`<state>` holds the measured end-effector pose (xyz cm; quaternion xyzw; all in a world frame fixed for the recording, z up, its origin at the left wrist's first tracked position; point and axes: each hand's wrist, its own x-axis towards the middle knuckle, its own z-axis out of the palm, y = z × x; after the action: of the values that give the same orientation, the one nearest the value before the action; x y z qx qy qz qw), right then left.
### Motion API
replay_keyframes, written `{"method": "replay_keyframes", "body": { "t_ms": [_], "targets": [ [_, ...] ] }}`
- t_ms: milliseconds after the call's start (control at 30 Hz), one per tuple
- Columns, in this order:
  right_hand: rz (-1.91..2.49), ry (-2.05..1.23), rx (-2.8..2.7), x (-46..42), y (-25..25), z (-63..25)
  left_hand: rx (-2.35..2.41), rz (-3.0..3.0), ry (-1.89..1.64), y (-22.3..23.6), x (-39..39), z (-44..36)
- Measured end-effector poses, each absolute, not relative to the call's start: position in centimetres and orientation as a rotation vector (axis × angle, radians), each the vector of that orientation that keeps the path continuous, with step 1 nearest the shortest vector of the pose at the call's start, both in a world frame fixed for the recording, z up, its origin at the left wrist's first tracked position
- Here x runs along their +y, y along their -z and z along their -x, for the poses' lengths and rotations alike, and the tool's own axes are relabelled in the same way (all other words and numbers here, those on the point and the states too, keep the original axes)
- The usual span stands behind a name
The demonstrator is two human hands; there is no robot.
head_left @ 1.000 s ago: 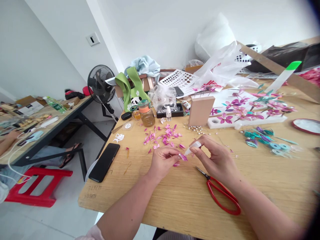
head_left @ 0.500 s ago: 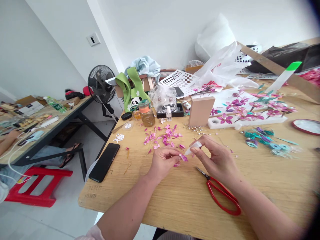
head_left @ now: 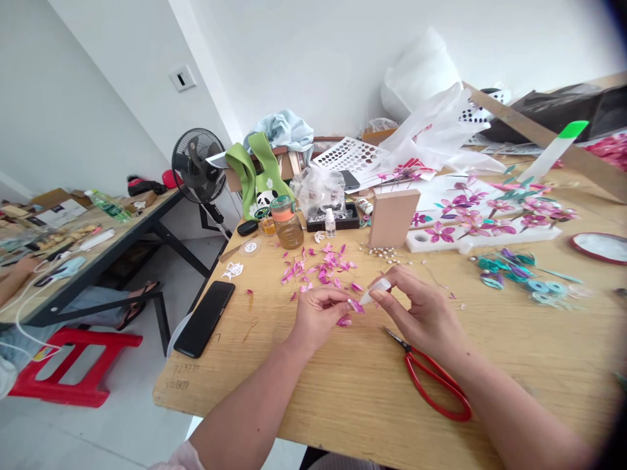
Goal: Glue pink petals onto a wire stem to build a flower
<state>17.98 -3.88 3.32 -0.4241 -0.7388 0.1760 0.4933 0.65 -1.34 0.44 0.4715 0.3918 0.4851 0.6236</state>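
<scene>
Between its thumb and fingers, my left hand [head_left: 321,316] pinches a small pink-purple petal piece [head_left: 356,306] with a white bead-like spot at its near end. My right hand [head_left: 424,310] grips a small translucent white glue bottle [head_left: 376,290], its narrow tip pointing down-left and close against the petal piece; whether they touch I cannot tell. Another pink bit [head_left: 344,321] shows just below my left fingertips. Loose pink petals [head_left: 328,264] lie scattered behind the hands. Red-handled scissors [head_left: 434,385] rest on the table beside my right forearm.
On the wooden table [head_left: 343,391] are a black phone [head_left: 204,320], a drink bottle [head_left: 288,225], a brown block [head_left: 393,219], pink flowers in a white foam strip [head_left: 435,243], and teal and purple thread [head_left: 507,264]. A fan [head_left: 198,163] and red stool [head_left: 73,365] stand left, near another person's arm.
The petal piece and the glue bottle have shifted very slightly left together with my fingertips. Both hands keep their grips, and the other things stay where they were.
</scene>
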Motion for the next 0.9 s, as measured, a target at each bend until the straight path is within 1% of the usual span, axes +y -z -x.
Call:
{"method": "replay_keyframes", "body": {
  "t_ms": [333, 900],
  "targets": [
    [1.064, -0.47, -1.717, -3.7, -3.32, -18.31, 0.961, -1.052, -1.138, -1.0, -1.4, -0.59],
    [1.067, -0.429, -1.747, -3.87, -3.36, -17.95, 0.926, -1.097, -1.131, -1.11, -1.42, -0.66]
  ]
}}
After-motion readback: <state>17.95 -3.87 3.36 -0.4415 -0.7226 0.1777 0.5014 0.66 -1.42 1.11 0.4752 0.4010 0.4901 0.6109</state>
